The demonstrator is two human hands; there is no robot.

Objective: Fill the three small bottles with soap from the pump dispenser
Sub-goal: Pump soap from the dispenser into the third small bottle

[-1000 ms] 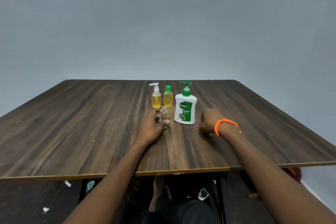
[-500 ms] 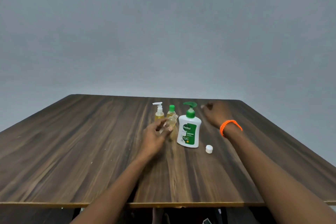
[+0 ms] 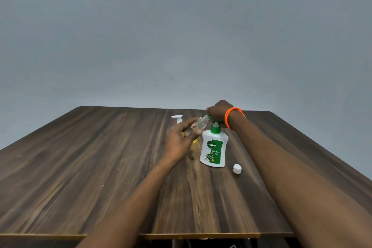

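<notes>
I hold a clear bottle (image 3: pixel 198 125) tilted at the spout of the dispenser (image 3: pixel 214 150).

My left hand (image 3: pixel 182 140) has thumb and fingers curled round the bottle, its open mouth tipped up against the green pump head, left of the dispenser's top. My right hand (image 3: pixel 218 110) rests on that pump head, fingers bent down over it; an orange band (image 3: pixel 231 116) circles the wrist. The dispenser stands upright on the table (image 3: pixel 100 167). A white cap (image 3: pixel 237 168) lies just right of its base. Behind my left hand, left of the dispenser, a pump bottle (image 3: pixel 178 120) shows its white top, and a bit of yellow liquid shows below my fingers.
</notes>
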